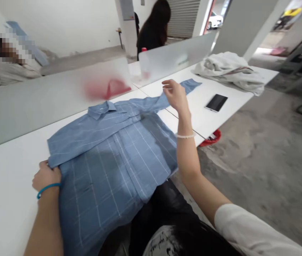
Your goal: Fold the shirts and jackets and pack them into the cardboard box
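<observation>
A blue checked shirt point(108, 153) lies spread on the white table, collar away from me, its hem hanging over the near edge. The sleeve on the left is folded across the chest, while the other stretches out to the right. My left hand point(46, 176), with a blue band at the wrist, is closed on the shirt's left side near the fold. Over the outstretched sleeve hovers my right hand point(174, 93), fingers apart and slightly curled, with nothing visible in them. A pale bead bracelet circles that forearm.
On the right part of the table point(190, 119) lie a dark-screened phone point(217, 103) and a heap of whitish cloth point(229, 71). Frosted dividers point(47, 99) line the far edge, a red shape behind one. A red basket point(211, 138) is below the table. Two people are beyond the dividers.
</observation>
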`<move>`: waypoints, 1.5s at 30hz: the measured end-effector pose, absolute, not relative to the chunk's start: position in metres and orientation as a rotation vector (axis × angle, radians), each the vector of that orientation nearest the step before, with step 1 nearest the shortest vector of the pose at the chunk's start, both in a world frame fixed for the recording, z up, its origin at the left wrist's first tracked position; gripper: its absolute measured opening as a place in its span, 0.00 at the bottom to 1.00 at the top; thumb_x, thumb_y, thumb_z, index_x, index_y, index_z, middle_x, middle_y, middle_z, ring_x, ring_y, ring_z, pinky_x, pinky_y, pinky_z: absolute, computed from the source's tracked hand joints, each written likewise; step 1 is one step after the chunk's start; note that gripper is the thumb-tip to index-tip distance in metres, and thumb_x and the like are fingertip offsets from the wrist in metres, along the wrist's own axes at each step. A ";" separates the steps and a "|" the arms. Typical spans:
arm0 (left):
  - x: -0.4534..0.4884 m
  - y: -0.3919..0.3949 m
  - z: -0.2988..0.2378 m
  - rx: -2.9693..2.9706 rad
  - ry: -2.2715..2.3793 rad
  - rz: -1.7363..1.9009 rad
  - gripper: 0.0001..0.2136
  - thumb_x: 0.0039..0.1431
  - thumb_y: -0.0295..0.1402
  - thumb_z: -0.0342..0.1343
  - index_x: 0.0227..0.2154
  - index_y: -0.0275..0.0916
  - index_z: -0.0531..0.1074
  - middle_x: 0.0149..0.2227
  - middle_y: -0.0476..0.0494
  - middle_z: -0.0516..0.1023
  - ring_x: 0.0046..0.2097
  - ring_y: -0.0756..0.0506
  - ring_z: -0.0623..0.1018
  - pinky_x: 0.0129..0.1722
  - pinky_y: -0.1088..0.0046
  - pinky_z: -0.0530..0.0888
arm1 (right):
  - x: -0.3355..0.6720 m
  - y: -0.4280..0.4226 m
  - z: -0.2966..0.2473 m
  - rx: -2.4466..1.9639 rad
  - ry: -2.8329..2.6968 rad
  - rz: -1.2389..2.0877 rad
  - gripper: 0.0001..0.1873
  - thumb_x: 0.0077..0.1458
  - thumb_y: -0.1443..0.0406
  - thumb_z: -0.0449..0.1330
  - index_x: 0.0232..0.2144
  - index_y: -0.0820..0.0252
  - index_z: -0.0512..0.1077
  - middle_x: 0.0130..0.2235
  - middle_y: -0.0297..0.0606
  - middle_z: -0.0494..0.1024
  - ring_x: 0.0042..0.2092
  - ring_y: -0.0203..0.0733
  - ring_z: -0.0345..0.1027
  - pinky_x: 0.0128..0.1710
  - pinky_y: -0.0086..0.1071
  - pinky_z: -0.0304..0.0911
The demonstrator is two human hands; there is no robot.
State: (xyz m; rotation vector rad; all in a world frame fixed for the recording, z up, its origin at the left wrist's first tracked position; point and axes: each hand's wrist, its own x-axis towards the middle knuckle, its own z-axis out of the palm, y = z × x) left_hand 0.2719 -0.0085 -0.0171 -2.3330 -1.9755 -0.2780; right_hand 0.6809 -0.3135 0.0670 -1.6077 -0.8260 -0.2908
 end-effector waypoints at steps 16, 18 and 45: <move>0.274 -0.035 0.014 -2.303 -1.932 0.251 0.27 0.61 0.44 0.35 0.56 0.32 0.56 0.55 0.28 0.68 0.55 0.35 0.69 0.45 0.58 0.69 | 0.515 -0.516 -0.142 -1.275 -0.171 0.442 0.30 0.39 0.62 0.70 0.48 0.52 0.71 0.51 0.36 0.74 0.53 0.41 0.66 0.55 0.36 0.59; 0.265 -0.044 0.017 -2.369 -1.809 0.355 0.29 0.61 0.48 0.35 0.57 0.31 0.54 0.55 0.31 0.68 0.54 0.37 0.69 0.47 0.60 0.68 | 0.508 -0.512 -0.148 -1.256 -0.189 0.501 0.30 0.40 0.62 0.69 0.49 0.51 0.70 0.46 0.35 0.77 0.48 0.39 0.69 0.52 0.35 0.61; 0.217 -0.215 -0.025 -2.834 -0.922 -0.460 0.26 0.63 0.41 0.35 0.52 0.30 0.69 0.56 0.32 0.69 0.58 0.34 0.66 0.57 0.50 0.60 | 0.600 -0.558 -0.056 -1.447 -0.152 -0.039 0.22 0.40 0.59 0.68 0.39 0.59 0.72 0.38 0.37 0.78 0.42 0.41 0.72 0.47 0.36 0.64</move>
